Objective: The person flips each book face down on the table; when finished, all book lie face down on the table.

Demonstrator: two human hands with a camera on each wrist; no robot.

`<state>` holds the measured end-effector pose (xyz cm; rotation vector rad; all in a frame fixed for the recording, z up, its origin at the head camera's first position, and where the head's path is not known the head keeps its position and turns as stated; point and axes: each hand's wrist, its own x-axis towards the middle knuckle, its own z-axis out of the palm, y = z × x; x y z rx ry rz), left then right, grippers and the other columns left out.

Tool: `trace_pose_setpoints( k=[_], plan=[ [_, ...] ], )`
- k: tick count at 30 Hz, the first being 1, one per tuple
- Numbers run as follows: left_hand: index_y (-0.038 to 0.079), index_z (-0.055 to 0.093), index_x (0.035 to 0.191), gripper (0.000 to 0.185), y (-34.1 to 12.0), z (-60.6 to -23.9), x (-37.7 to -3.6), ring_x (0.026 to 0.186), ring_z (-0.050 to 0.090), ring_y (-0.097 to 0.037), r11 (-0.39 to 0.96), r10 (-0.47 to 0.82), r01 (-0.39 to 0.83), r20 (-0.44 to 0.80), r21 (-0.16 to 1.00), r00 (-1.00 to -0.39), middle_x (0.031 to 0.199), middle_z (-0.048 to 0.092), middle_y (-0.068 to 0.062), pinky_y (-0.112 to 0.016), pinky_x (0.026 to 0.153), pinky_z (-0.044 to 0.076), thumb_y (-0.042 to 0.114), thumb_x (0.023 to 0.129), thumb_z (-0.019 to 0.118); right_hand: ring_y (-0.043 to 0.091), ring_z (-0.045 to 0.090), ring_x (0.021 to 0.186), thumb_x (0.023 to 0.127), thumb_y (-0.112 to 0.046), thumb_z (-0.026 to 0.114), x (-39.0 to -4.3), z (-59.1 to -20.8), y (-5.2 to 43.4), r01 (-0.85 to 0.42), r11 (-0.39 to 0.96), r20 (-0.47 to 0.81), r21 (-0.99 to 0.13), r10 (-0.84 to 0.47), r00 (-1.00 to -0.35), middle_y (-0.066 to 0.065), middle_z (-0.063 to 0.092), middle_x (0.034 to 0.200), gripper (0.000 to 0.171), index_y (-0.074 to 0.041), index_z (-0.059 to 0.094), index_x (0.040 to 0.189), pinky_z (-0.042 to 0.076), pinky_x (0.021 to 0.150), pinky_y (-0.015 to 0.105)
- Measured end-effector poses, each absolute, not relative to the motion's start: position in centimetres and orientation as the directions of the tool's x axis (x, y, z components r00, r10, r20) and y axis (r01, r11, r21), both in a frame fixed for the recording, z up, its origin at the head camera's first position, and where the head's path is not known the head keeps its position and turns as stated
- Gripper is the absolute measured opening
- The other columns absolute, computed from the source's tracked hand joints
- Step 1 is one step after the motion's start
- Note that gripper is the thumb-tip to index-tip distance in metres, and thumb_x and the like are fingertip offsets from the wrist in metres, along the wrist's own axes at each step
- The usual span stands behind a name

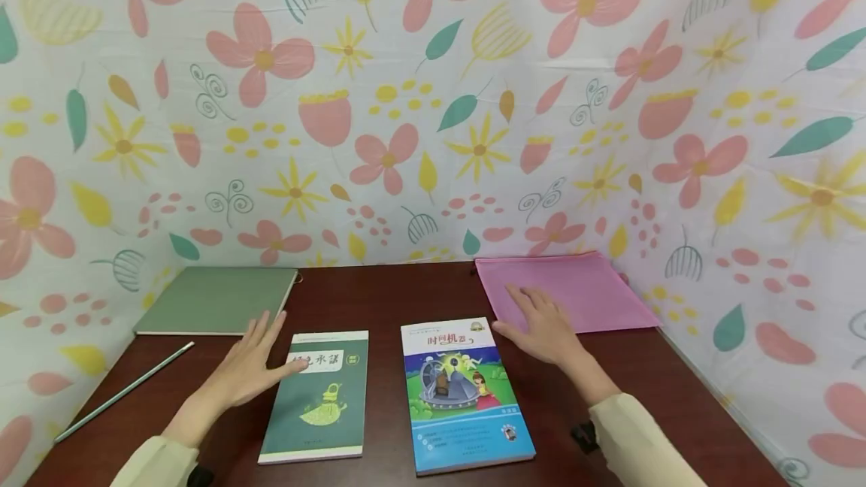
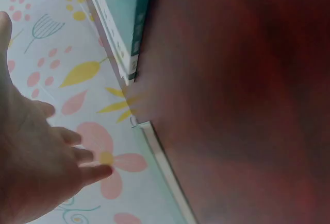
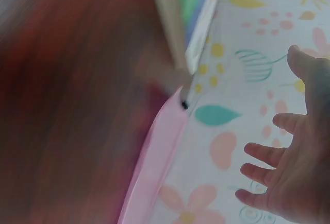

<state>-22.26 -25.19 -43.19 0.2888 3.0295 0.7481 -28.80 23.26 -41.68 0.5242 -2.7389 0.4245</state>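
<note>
A dark red-brown counter (image 1: 406, 299) sits walled on three sides by a white floral cloth (image 1: 433, 96) printed with pink flowers, yellow blooms and teal leaves. At the far right of the counter lies a flat pink pouch (image 1: 588, 284), its near left corner under the fingertips of the right hand (image 1: 541, 325); that hand is spread flat, fingers straight and a little apart, gripping nothing, and the right wrist view shows the same open palm (image 3: 289, 177) beside the pouch's pink edge (image 3: 154, 162). At the far left lies a closed sage-green notebook (image 1: 216, 297), its near edge just beyond the fingertips of the left hand (image 1: 246, 370). Between the two arms, side by side and a little apart, lie two paperbacks: a blue picture book (image 1: 460, 397) with a cartoon cover on the right, its top right corner just beside the right hand, and a dark green book (image 1: 321, 400) on the left. The left hand is open too, fingers straight, its thumb resting on the white title band at the green book's upper left corner; it holds nothing. Both arms wear pale cream sleeves (image 1: 636, 442). A thin teal pencil (image 1: 125, 391) lies slantwise near the counter's left edge, well apart from the left hand
</note>
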Motion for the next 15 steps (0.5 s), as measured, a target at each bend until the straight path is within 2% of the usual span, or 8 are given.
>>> trace_pose_setpoints(
  k=[4, 8, 12, 15],
  plan=[
    [-0.001, 0.001, 0.155, 0.106, -24.5, -43.8, -21.2, 0.143, -0.002, -0.059, 0.801, 0.202, 0.13, -0.06, 0.585, -0.978, 0.16, -0.001, -0.032, -0.079, 0.106, 0.011, 0.056, 0.088, 0.062, 0.043, 0.052, 0.125, 0.086, -0.052, 0.065, -29.5, -41.4, 20.4, -0.461, 0.85, 0.389, -0.256, -0.346, -0.854, 0.021, 0.055, 0.138, 0.078, -0.013, 0.04, 0.149, 0.042, 0.102, 0.063],
    [-0.001, -0.004, 0.155, 0.111, -23.9, -44.6, -20.7, 0.143, -0.008, -0.057, 0.757, 0.226, 0.087, -0.135, 0.648, -0.965, 0.161, -0.005, -0.03, -0.077, 0.108, 0.01, 0.053, 0.087, 0.065, 0.039, 0.055, 0.123, 0.087, -0.051, 0.065, -30.3, -41.3, 17.5, -0.49, 0.811, 0.324, -0.319, -0.393, -0.861, 0.019, 0.059, 0.134, 0.078, -0.013, 0.039, 0.15, 0.046, 0.1, 0.059],
    [-0.007, -0.002, 0.153, 0.116, -24.3, -45.1, -20.4, 0.142, -0.007, -0.059, 0.777, 0.224, 0.054, -0.197, 0.627, -0.955, 0.159, -0.003, -0.033, -0.078, 0.108, 0.008, 0.053, 0.083, 0.069, 0.033, 0.055, 0.121, 0.09, -0.05, 0.063, -31.5, -41.3, 14.3, -0.475, 0.767, 0.206, -0.432, -0.429, -0.88, 0.014, 0.062, 0.128, 0.071, -0.012, 0.042, 0.147, 0.048, 0.1, 0.053],
    [-0.013, 0.005, 0.151, 0.121, -25.2, -45.3, -19.9, 0.14, -0.003, -0.062, 0.813, 0.251, 0.079, -0.224, 0.576, -0.942, 0.156, 0.0, -0.039, -0.08, 0.105, 0.007, 0.054, 0.077, 0.074, 0.03, 0.057, 0.117, 0.093, -0.044, 0.062, -32.2, -41.3, 11.8, -0.468, 0.714, 0.143, -0.52, -0.468, -0.872, 0.014, 0.063, 0.123, 0.063, -0.01, 0.046, 0.143, 0.05, 0.099, 0.05]
  ],
)
